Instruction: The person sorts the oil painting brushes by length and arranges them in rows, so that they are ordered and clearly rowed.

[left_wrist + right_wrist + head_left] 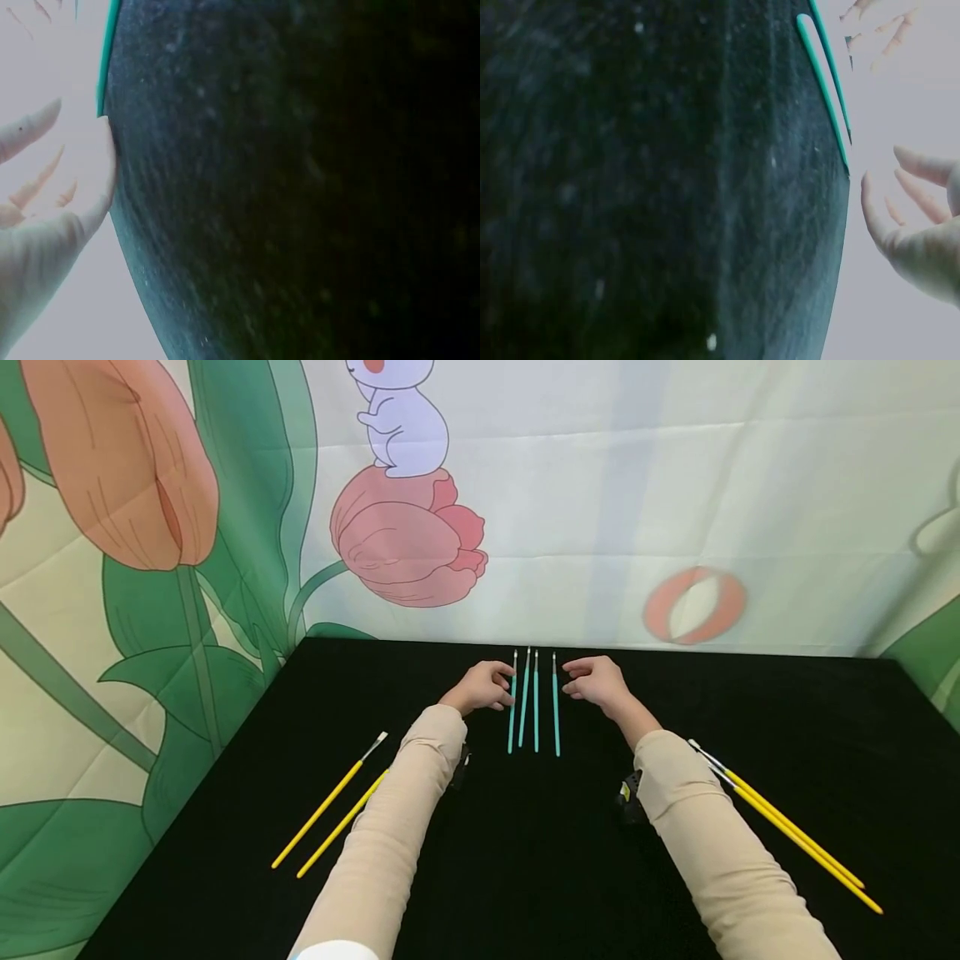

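Observation:
Several thin paintbrushes with turquoise handles lie side by side near the far edge of the black table, bristles pointing away. My left hand (483, 687) is beside the leftmost turquoise paintbrush (512, 727), its thumb and fingers apart and their tips right at the handle. On the other side, my right hand (600, 681) is just right of the rightmost turquoise paintbrush (556, 710), fingers loosely bent with nothing between them. Two more turquoise paintbrushes, one at the middle left (522, 710) and one at the middle right (536, 710), lie between the hands. In the right wrist view, turquoise handles (821, 67) show beyond the right hand (919, 217).
Two yellow-handled flat paintbrushes (318, 814) lie at the left, one partly under the left sleeve (397, 818). Another yellow pair (806, 852) lies close together right of the right sleeve (705, 810). A printed cloth (562, 527) hangs behind the black table (540, 860).

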Motion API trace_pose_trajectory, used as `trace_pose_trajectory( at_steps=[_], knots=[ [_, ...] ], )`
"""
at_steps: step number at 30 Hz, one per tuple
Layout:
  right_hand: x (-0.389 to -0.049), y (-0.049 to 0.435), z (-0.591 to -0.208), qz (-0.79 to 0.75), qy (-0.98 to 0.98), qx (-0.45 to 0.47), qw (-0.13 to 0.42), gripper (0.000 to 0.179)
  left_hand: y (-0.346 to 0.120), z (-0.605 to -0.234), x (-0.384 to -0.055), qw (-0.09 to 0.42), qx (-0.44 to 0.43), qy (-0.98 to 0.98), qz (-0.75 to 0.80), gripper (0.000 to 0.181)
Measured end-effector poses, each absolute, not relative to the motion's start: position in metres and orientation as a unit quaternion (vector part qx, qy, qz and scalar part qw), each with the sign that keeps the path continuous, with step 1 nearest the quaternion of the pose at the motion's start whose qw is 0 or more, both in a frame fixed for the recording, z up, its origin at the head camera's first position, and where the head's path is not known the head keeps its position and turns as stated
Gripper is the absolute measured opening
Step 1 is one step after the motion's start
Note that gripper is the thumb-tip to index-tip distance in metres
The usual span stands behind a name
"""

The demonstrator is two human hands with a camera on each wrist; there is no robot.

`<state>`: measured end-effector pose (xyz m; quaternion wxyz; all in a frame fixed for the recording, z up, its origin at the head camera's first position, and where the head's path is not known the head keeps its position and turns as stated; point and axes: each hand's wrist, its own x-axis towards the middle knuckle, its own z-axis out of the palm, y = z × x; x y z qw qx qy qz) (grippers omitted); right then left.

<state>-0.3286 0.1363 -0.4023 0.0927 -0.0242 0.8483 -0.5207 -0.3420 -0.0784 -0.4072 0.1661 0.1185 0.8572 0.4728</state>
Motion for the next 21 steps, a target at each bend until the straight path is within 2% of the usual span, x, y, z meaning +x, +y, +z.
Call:
trace_pose_trajectory(
  at_steps=[14,21],
  knots=[
    [-0.305,0.157,-0.389,-0.517,0.851,-0.044,0.08,0.045,-0.095,-0.412,-0.338,0.153,0.165,0.846,0.483,0.049],
    [-0.289,0.164,-0.38,-0.489,0.864,-0.087,0.081,0.046,-0.095,-0.398,-0.32,0.146,0.187,0.858,0.456,0.052]
  ],
)
